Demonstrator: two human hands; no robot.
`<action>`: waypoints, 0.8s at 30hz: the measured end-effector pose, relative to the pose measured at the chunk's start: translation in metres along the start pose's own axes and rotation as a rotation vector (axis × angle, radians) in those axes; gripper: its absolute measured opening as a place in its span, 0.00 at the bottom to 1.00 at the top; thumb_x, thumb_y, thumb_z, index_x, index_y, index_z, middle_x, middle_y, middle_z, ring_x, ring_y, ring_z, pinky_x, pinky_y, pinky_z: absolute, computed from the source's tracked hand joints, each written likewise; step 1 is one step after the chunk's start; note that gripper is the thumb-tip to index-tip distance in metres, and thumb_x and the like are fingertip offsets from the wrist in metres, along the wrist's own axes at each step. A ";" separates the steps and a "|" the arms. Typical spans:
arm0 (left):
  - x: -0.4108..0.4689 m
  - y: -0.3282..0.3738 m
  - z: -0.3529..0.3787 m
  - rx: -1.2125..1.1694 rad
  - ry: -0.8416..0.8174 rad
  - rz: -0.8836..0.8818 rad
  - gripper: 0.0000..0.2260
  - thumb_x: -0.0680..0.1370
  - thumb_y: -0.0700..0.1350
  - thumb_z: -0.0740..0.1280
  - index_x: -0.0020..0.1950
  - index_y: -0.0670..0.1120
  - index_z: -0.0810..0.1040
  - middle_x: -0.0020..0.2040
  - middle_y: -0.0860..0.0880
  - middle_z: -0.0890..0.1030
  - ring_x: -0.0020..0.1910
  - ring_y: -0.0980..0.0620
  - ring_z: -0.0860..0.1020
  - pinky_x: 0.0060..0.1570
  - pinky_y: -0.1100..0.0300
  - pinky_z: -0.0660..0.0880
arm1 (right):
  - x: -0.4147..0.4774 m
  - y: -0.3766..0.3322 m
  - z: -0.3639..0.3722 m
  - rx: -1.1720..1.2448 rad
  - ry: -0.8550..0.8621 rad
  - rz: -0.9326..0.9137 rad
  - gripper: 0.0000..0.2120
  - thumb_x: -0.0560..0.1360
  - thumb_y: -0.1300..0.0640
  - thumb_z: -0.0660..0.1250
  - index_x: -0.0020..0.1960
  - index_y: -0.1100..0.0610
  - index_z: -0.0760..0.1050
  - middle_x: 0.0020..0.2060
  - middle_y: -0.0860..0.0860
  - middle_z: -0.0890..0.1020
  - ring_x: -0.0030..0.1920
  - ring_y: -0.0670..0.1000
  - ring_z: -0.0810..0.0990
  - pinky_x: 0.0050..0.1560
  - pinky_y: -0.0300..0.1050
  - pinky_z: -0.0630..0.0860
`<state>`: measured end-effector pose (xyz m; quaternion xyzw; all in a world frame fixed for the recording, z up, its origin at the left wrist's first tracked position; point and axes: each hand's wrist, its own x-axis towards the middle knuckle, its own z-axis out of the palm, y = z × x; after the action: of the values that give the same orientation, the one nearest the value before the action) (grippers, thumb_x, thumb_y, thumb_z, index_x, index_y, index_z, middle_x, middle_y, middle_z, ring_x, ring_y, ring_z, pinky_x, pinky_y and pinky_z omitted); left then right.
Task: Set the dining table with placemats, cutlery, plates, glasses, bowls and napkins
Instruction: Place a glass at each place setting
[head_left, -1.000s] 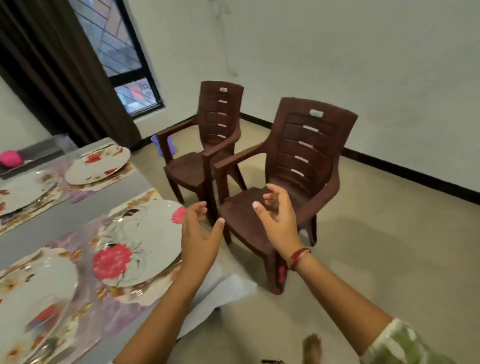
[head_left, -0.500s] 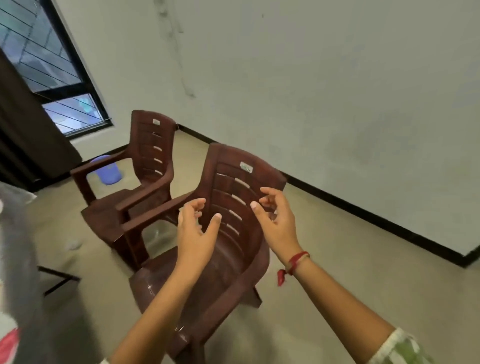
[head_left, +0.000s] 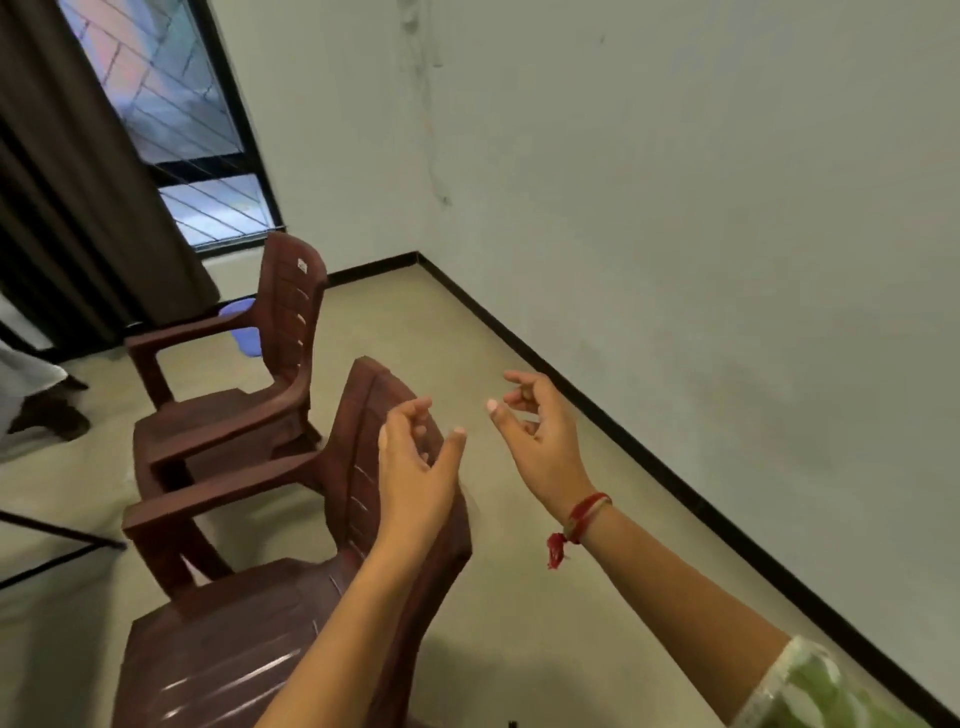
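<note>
The left hand (head_left: 415, 467) is raised, its fingers loosely curled and thumb apart, holding nothing; the right hand (head_left: 540, 431) is the same, near it but not touching; a red thread (head_left: 584, 514) goes round the right wrist. The left hand is in front of the back of the near chair (head_left: 249, 649); the far chair (head_left: 249, 415) stands behind; at the far left, well apart from both hands, are thin black bars (head_left: 52, 532) and a pale cloth (head_left: 26, 374); whether these belong to the dining table I cannot tell.

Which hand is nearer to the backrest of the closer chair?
Left. The left hand overlaps the closer chair's backrest; the right hand hangs beside it, over the floor.
</note>
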<state>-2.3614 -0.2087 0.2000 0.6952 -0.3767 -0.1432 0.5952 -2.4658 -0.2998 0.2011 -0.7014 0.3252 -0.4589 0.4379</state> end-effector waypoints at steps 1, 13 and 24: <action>-0.002 0.003 0.004 0.000 -0.019 0.002 0.16 0.76 0.48 0.68 0.62 0.56 0.69 0.59 0.52 0.71 0.57 0.56 0.71 0.53 0.62 0.70 | 0.000 0.003 -0.001 0.021 -0.004 0.001 0.13 0.76 0.55 0.67 0.59 0.49 0.71 0.50 0.48 0.74 0.51 0.43 0.74 0.47 0.33 0.75; 0.214 -0.015 0.137 -0.001 0.408 -0.127 0.16 0.76 0.44 0.69 0.61 0.52 0.69 0.57 0.58 0.70 0.58 0.55 0.70 0.48 0.70 0.67 | 0.272 0.109 0.021 0.184 -0.322 -0.056 0.12 0.77 0.55 0.66 0.58 0.45 0.71 0.53 0.49 0.75 0.54 0.45 0.75 0.48 0.33 0.75; 0.434 -0.079 0.132 0.172 0.637 -0.208 0.17 0.76 0.48 0.69 0.61 0.55 0.68 0.61 0.54 0.69 0.60 0.54 0.69 0.55 0.60 0.67 | 0.501 0.169 0.154 0.306 -0.542 -0.051 0.11 0.76 0.56 0.67 0.56 0.48 0.73 0.52 0.51 0.76 0.53 0.45 0.76 0.44 0.27 0.72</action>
<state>-2.1259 -0.6050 0.2015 0.7873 -0.1098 0.0532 0.6044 -2.1475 -0.7497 0.1969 -0.7319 0.1060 -0.3098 0.5976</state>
